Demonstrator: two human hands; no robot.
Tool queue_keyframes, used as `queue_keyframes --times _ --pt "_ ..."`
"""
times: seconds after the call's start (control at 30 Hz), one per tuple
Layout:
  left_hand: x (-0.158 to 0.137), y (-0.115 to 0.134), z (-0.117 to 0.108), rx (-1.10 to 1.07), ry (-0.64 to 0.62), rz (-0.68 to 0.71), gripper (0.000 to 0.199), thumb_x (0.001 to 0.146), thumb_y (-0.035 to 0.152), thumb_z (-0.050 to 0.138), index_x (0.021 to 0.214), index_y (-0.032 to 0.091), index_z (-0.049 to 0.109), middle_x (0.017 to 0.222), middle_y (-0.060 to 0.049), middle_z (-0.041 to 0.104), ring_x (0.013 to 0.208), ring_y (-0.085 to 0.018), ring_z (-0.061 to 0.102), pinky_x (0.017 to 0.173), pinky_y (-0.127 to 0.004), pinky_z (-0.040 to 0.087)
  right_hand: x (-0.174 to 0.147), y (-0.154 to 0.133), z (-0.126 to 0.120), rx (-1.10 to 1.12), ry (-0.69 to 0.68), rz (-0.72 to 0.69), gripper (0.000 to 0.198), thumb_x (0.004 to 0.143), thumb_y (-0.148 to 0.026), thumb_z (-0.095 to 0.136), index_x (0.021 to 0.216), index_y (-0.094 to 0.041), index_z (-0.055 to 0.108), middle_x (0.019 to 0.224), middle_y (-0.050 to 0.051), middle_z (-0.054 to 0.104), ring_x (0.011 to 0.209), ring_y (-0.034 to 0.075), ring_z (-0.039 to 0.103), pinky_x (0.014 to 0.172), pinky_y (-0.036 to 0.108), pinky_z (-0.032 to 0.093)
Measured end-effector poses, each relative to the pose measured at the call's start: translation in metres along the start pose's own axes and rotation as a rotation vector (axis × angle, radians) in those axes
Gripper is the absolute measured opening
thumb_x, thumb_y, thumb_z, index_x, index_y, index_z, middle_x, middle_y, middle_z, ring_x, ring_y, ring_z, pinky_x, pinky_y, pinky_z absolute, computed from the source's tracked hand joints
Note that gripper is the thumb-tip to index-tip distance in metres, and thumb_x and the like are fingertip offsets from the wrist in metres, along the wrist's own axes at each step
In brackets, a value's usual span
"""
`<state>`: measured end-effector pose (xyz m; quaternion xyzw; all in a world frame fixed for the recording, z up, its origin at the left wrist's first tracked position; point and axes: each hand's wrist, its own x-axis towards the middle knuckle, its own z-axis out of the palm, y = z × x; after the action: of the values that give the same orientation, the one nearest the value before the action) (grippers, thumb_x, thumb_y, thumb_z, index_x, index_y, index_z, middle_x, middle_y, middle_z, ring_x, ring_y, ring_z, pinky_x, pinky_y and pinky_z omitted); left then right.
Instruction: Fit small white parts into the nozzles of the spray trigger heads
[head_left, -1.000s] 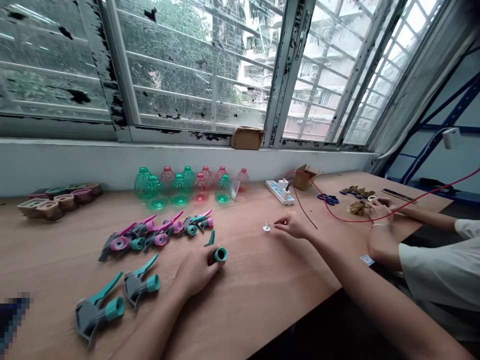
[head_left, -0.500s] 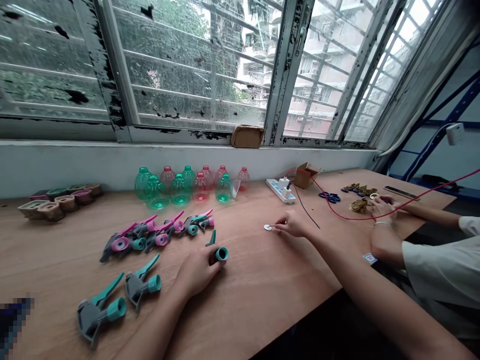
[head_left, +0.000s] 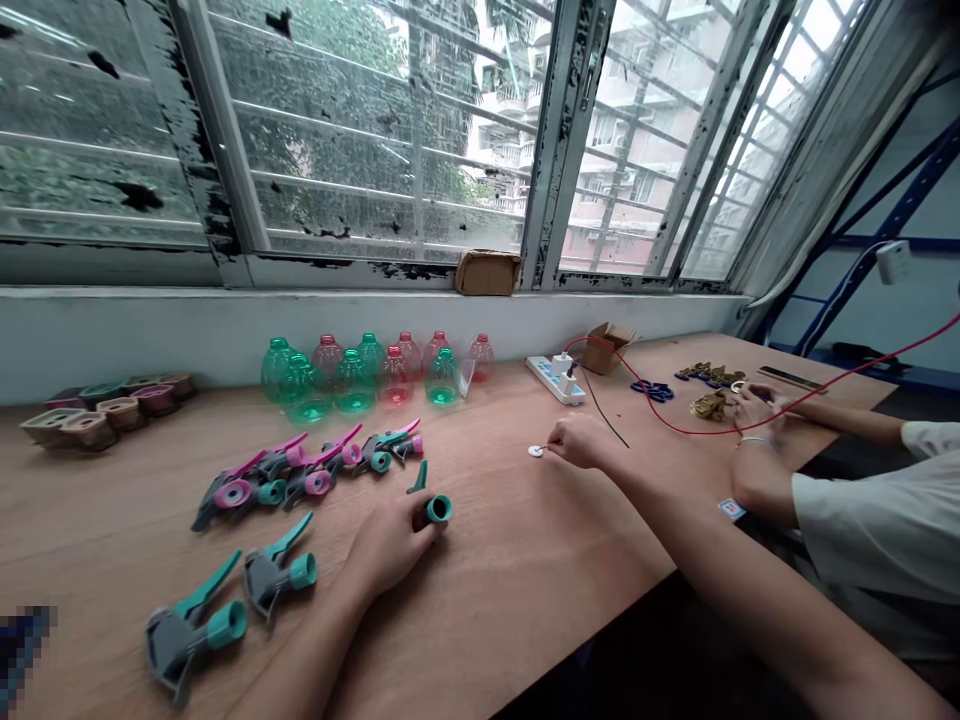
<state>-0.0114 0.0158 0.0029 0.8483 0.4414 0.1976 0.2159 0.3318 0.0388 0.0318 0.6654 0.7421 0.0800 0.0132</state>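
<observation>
My left hand (head_left: 394,540) is closed around a grey trigger spray head (head_left: 420,505), whose teal collar (head_left: 439,509) faces up toward me and whose teal lever sticks up past the fingers. Farther right, my right hand (head_left: 581,442) pinches the thin end of a small white disc-shaped piece (head_left: 535,451) at the tabletop. What the disc is, I cannot make out. Two grey spray heads with teal levers, one nearer (head_left: 191,640) and one behind it (head_left: 277,575), lie left of my left forearm. Several pink and teal spray heads (head_left: 315,470) lie in a row beyond them.
Green and red clear bottles (head_left: 354,385) stand along the wall. Small trays (head_left: 90,425) sit at far left. A white power strip (head_left: 555,380) with a red cable (head_left: 686,431) lies beyond my right hand. At right, another person's hands (head_left: 754,405) work near gold-coloured parts (head_left: 709,405).
The view has shifted slightly, so most things appear a little farther left. Both hands keep their grips, and nothing has been let go.
</observation>
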Motion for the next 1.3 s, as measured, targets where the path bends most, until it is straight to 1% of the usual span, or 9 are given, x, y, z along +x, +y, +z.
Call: queue_keyframes --times 0.37,0.53,0.63,0.77,0.9,1.03,1.1,1.2,1.3 --pt "0.000 0.002 -0.002 -0.024 0.000 -0.002 0.014 0.080 0.031 0.051 0.082 0.021 0.061 0.074 0.001 0.063 0.066 -0.014 0.053 0.056 -0.022 0.027 -0.002 -0.002 -0.005 -0.017 0.005 0.033 0.031 0.084 -0.038 0.049 0.075 -0.024 0.076 0.078 0.008 0.071 0.072 0.018 0.061 0.054 0.025 0.030" --pt "-0.002 0.009 -0.005 0.009 -0.003 -0.008 0.015 0.081 0.029 0.049 0.076 0.020 0.059 0.072 0.001 0.061 0.064 -0.014 0.052 0.055 -0.023 0.027 -0.006 0.003 -0.006 0.249 0.109 0.006 0.027 0.081 -0.034 0.054 0.076 -0.021 0.077 0.074 0.007 0.072 0.064 0.016 0.058 0.052 0.025 0.030" --pt "-0.003 0.014 -0.005 0.065 -0.013 -0.023 0.012 0.080 0.026 0.049 0.078 0.021 0.060 0.070 0.001 0.061 0.064 -0.014 0.052 0.055 -0.024 0.026 -0.001 -0.018 -0.006 0.545 0.181 -0.010 0.028 0.082 -0.034 0.053 0.083 -0.017 0.076 0.071 0.006 0.071 0.060 0.015 0.057 0.052 0.024 0.034" --pt "-0.011 0.019 -0.013 0.250 -0.031 -0.033 0.011 0.073 0.022 0.052 0.080 0.023 0.061 0.076 -0.002 0.063 0.068 -0.017 0.055 0.056 -0.025 0.027 0.010 -0.079 0.005 0.863 0.203 -0.126 0.027 0.081 -0.032 0.054 0.090 -0.015 0.073 0.070 0.002 0.070 0.059 0.013 0.056 0.053 0.021 0.037" --pt "-0.024 0.016 -0.036 0.519 -0.089 -0.128 0.005 0.064 0.019 0.055 0.065 0.021 0.059 0.074 -0.006 0.064 0.071 -0.022 0.057 0.057 -0.028 0.027 0.011 -0.127 0.023 0.973 0.345 -0.163 0.026 0.085 -0.029 0.050 0.094 -0.017 0.072 0.074 0.003 0.070 0.061 0.013 0.057 0.055 0.022 0.038" --pt "-0.036 0.010 -0.064 0.611 -0.172 -0.244 0.008 0.063 0.023 0.057 0.068 0.022 0.063 0.081 -0.007 0.064 0.076 -0.026 0.058 0.057 -0.029 0.031 0.005 -0.135 0.035 0.954 0.339 -0.303 0.024 0.084 -0.026 0.054 0.101 -0.021 0.071 0.084 0.004 0.072 0.068 0.014 0.060 0.064 0.023 0.042" --pt "-0.040 0.007 -0.077 0.585 -0.207 -0.278 0.016 0.060 0.023 0.060 0.074 0.024 0.067 0.086 -0.006 0.064 0.081 -0.026 0.058 0.059 -0.028 0.034 0.002 -0.132 0.037 0.953 0.333 -0.307 0.024 0.084 -0.024 0.054 0.101 -0.021 0.071 0.085 0.004 0.072 0.068 0.014 0.060 0.064 0.023 0.042" --pt "-0.043 -0.005 -0.104 0.378 -0.220 -0.263 0.036 0.058 0.030 0.065 0.095 0.028 0.068 0.095 -0.002 0.064 0.089 -0.024 0.057 0.068 -0.026 0.040 0.001 -0.129 0.037 0.923 0.311 -0.303 0.024 0.084 -0.024 0.055 0.099 -0.021 0.072 0.082 0.004 0.072 0.064 0.013 0.058 0.061 0.023 0.040" --pt "-0.044 -0.036 -0.137 0.257 -0.066 -0.291 0.041 0.071 0.038 0.054 0.109 0.026 0.062 0.094 -0.002 0.064 0.082 -0.021 0.058 0.068 -0.025 0.043 0.001 -0.131 0.036 0.913 0.295 -0.323 0.024 0.083 -0.025 0.056 0.100 -0.023 0.072 0.081 0.003 0.072 0.064 0.013 0.058 0.061 0.023 0.040"
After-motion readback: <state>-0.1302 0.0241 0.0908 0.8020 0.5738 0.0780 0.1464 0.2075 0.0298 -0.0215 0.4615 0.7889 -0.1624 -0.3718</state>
